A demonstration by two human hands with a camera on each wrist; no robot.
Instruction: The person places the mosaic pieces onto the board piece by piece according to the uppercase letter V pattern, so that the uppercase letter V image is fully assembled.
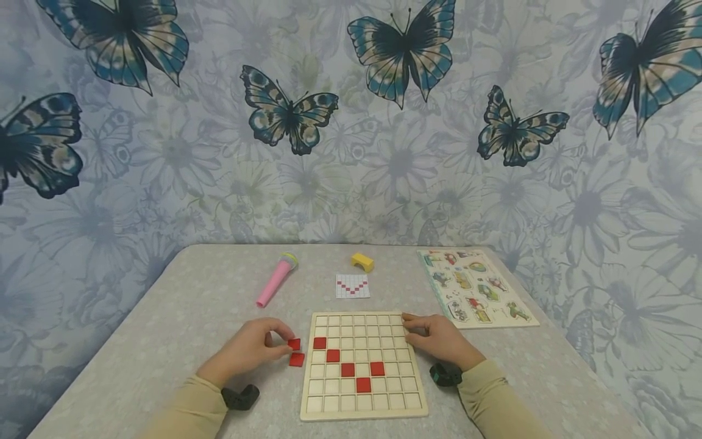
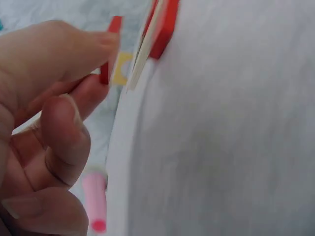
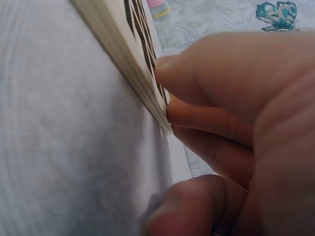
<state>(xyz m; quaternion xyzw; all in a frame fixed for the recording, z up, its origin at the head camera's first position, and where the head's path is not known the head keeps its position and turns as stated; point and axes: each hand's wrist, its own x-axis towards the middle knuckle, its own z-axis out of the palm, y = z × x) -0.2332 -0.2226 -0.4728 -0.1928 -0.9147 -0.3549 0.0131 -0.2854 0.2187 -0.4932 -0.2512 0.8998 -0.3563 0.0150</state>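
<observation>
My left hand (image 1: 255,344) pinches a small red square tile (image 1: 294,344) between thumb and fingertips, just left of the wooden grid board (image 1: 334,402). In the left wrist view the held tile (image 2: 116,23) is seen edge-on. A second loose red tile (image 1: 297,360) lies on the table beside it. On the board several red tiles sit in grid squares, stepping diagonally down from an upper-left tile (image 1: 320,343) to a low one (image 1: 364,385), then up to a right one (image 1: 377,369). My right hand (image 1: 439,338) rests against the board's upper right edge, fingers fairly straight.
Behind the board lies a white pattern card (image 1: 353,286) with red squares in a V. A yellow arch block (image 1: 362,262) stands farther back. A pink toy microphone (image 1: 276,281) lies left; a picture puzzle board (image 1: 477,286) lies right.
</observation>
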